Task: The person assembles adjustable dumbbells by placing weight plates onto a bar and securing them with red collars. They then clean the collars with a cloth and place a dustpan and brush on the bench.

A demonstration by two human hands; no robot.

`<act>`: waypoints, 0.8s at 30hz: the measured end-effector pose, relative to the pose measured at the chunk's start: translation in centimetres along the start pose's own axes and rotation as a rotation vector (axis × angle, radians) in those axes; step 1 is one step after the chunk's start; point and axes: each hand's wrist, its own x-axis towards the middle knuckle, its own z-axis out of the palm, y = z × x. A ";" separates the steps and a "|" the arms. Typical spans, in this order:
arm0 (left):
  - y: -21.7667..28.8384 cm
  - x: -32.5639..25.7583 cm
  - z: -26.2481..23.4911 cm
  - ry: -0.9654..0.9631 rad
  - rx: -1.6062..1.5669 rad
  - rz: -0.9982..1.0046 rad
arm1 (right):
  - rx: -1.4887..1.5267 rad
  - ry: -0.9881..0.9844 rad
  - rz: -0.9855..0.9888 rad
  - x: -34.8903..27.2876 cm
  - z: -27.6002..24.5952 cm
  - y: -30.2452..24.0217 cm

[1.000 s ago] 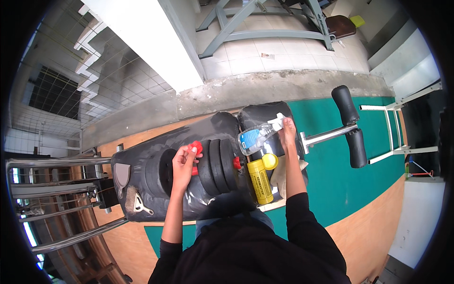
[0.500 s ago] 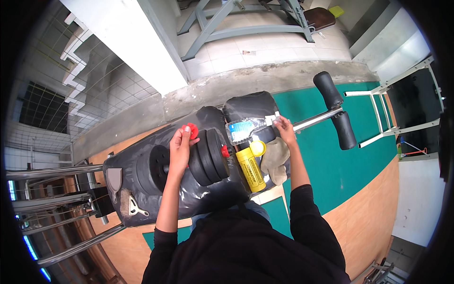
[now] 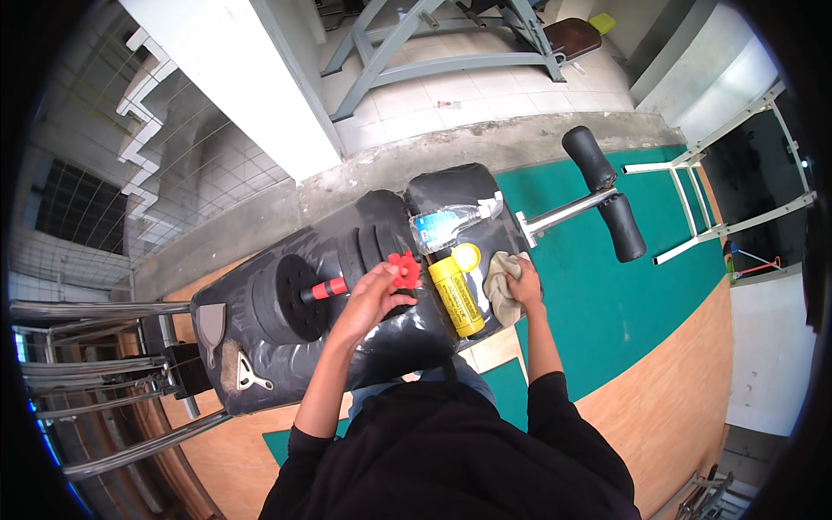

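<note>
My left hand (image 3: 371, 301) pinches a red star-shaped collar nut (image 3: 404, 269) above the black padded bench (image 3: 390, 342). Below and beside that hand lies a dumbbell with black plates (image 3: 299, 299) and a red-and-black handle (image 3: 328, 289); my hand partly hides its right-hand plates. Bunched in my right hand (image 3: 525, 284) is a beige cloth (image 3: 500, 290), near the bench's right edge. Between the hands lies a yellow canister (image 3: 456, 299) with its round lid flipped up. A clear spray bottle (image 3: 444, 227) with a blue label and white nozzle rests on its side behind it.
A grey dustpan (image 3: 211, 328) and a small brush with a white handle (image 3: 250, 373) lie at the bench's left end. Chrome bars adjoin that end. A padded roller (image 3: 622, 227) sticks out to the right over green matting (image 3: 676, 217). A white pillar rises behind.
My right hand has gone from the spray bottle's nozzle to the beige cloth and gripped it. My left hand has moved right and slightly nearer with the red collar nut, uncovering the dumbbell handle.
</note>
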 end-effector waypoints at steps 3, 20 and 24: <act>-1.7 -0.3 0.4 -0.076 -0.030 -0.091 | 0.300 0.148 0.101 -2.6 -1.5 2.7; -7.0 -8.3 -1.7 -0.084 -0.039 -0.134 | 0.371 0.121 -0.386 -19.2 -8.5 -29.5; -7.3 -12.3 -4.4 0.010 -0.082 -0.066 | 0.368 0.158 -0.441 -21.5 -6.1 -32.3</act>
